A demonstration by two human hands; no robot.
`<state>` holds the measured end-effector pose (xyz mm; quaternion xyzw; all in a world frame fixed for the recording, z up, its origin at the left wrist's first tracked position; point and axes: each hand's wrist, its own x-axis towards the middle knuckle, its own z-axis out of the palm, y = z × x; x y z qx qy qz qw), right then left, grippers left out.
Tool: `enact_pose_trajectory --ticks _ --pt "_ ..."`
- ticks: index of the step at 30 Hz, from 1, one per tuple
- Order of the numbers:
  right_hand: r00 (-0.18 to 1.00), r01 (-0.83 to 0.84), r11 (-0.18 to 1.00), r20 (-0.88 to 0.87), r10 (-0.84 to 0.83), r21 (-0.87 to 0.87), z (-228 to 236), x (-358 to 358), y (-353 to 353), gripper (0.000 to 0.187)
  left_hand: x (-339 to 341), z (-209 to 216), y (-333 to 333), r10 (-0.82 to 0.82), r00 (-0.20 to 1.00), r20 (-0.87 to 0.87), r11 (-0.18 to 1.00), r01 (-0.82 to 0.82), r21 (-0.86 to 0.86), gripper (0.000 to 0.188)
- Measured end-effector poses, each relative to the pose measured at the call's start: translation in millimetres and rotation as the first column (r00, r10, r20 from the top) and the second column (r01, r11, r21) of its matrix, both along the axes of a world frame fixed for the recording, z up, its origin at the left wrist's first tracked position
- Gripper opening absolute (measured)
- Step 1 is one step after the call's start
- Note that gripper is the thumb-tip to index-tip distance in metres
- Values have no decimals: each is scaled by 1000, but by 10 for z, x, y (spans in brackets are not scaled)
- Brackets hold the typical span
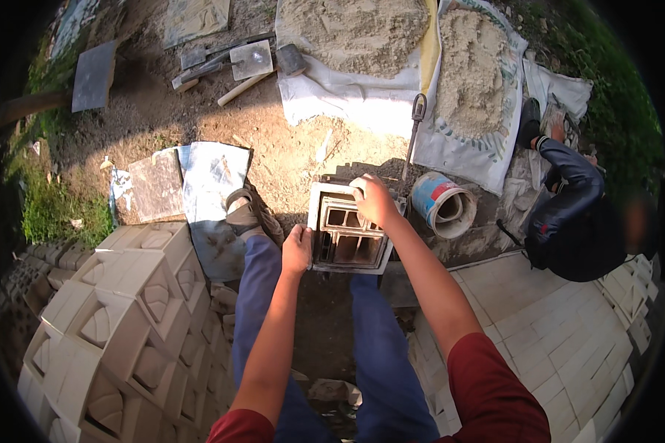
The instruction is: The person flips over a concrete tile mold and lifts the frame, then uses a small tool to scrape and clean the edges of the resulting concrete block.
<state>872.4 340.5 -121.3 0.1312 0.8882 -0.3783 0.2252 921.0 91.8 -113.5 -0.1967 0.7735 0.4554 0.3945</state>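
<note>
Both my hands are on a square, box-like mould (pixel 388 260) with a pale outer rim and several rectangular openings inside. It looks like metal and sits in front of my legs. My left hand (pixel 297 249) grips its left side, thumb up along the rim. Curled over the inner frame near the top is my right hand (pixel 374 201), its fingertips partly hidden. Whatever the mould rests on is hidden beneath it. Just right of it stands a white, red and blue bucket (pixel 430 193) with a smaller round container inside.
Stacked pale hollow blocks (pixel 137 288) rise at left; more pale blocks (pixel 547 332) lie at right. Sand heaps (pixel 355 33) cover white sacks beyond. A handled rod (pixel 414 133), mallet (pixel 291 60) and flat plates (pixel 155 186) lie around. Another person (pixel 576 199) sits at right.
</note>
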Motion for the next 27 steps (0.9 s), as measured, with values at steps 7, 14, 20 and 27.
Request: enact_pose_trajectory --ticks 7,14,20,27 --pt "1000 -3 1000 25 3 -19 16 13 27 15 14 -5 20 1 1000 -26 1000 0 11 23" --pt "1000 2 1000 31 -2 -26 23 49 41 16 -9 50 48 -14 999 -36 1000 14 15 22" --pt "999 41 998 31 -39 -41 28 60 28 17 59 -56 13 -8 997 -72 1000 10 22 20" --pt "999 2 1000 32 -2 -16 20 76 47 16 110 -105 20 7 998 -59 999 -4 40 19"
